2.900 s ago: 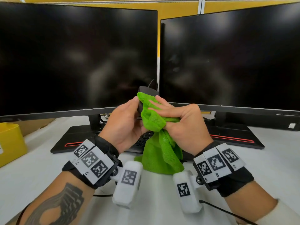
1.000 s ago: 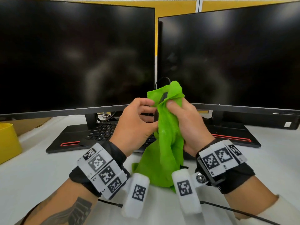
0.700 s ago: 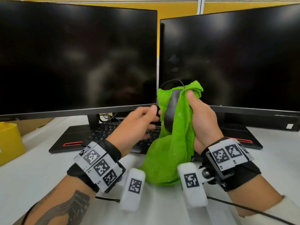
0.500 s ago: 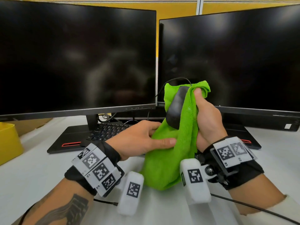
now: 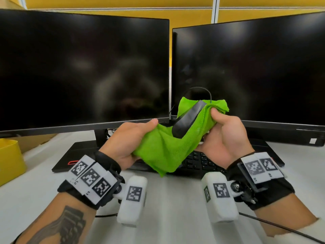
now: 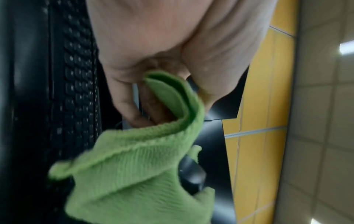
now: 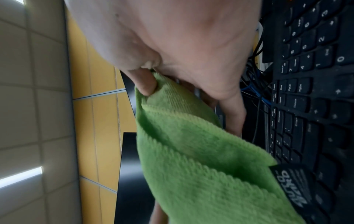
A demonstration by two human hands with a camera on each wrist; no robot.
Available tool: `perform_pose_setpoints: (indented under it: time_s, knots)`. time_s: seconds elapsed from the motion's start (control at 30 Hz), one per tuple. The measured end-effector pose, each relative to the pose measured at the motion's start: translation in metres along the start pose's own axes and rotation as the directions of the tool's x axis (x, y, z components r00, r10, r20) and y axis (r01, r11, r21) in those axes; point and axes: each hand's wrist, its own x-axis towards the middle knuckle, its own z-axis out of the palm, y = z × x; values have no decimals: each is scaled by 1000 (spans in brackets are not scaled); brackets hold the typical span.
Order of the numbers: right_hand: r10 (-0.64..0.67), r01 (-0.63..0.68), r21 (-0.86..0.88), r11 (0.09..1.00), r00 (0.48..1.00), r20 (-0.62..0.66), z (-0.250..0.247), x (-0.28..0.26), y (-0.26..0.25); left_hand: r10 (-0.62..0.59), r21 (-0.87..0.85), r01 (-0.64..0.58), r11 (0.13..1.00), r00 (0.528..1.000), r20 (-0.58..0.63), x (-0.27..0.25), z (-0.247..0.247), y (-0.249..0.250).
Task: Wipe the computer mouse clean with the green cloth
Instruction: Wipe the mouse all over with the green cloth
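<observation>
The black wired computer mouse (image 5: 188,118) is held up in front of the monitors, tilted, and cradled in the green cloth (image 5: 167,150). My right hand (image 5: 217,125) grips the mouse through the cloth, with the thumb pressing a bunched fold at the top right. My left hand (image 5: 139,140) grips the cloth's lower left part, stretching it sideways. In the left wrist view a cloth (image 6: 172,97) fold is pinched between thumb and fingers, with the mouse (image 6: 191,177) beyond. In the right wrist view the thumb digs into the cloth (image 7: 191,151); the mouse is hidden.
Two dark monitors (image 5: 84,67) (image 5: 255,67) stand close behind the hands. A black keyboard (image 5: 198,162) lies on the white desk (image 5: 167,208) under the cloth. A yellow bin (image 5: 8,161) sits at the left edge. A cable (image 5: 281,228) runs across the desk at right.
My left hand went from lying flat on the cloth to gripping its lower part and pulling it left. The mouse has tilted further over in my right hand.
</observation>
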Motion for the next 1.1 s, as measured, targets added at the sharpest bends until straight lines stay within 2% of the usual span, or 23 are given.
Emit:
perform_pose_setpoints:
  time_s: [0.1,0.17,0.23,0.33,0.53,0.67,0.73,0.9,1.03,1.1]
  knots:
    - [32,-32,-80,996,999,-1,2,-1,5,-13,-254,31,967,997,73,1,-2,4]
    - [31,-27,-114,993,999,30,3,-3,9,16,-274,31,961,985,170,1,-2,3]
    - [10,-1,-128,992,997,77,5,-4,12,86,-173,-47,984,970,227,-3,1,-1]
    - [-25,51,-144,988,983,179,5,-5,11,228,1,-236,972,937,265,-5,7,-6]
    - [-83,131,-169,977,960,266,20,-12,25,312,120,-346,931,921,233,-10,18,-12]
    - [-91,137,-170,976,963,253,25,-12,32,331,375,-427,823,897,294,-12,20,-11]
    - [-89,127,-161,979,971,223,25,-14,29,323,396,-422,815,899,295,-14,20,-8]
    - [-79,98,-167,981,990,114,30,-17,26,402,341,-437,832,900,170,-12,20,-2]
    - [-89,106,-177,979,991,104,33,-17,27,443,417,-474,775,879,175,-8,20,-9]
    - [-100,123,-191,974,987,127,33,-17,27,430,410,-466,784,884,184,-8,23,-14]
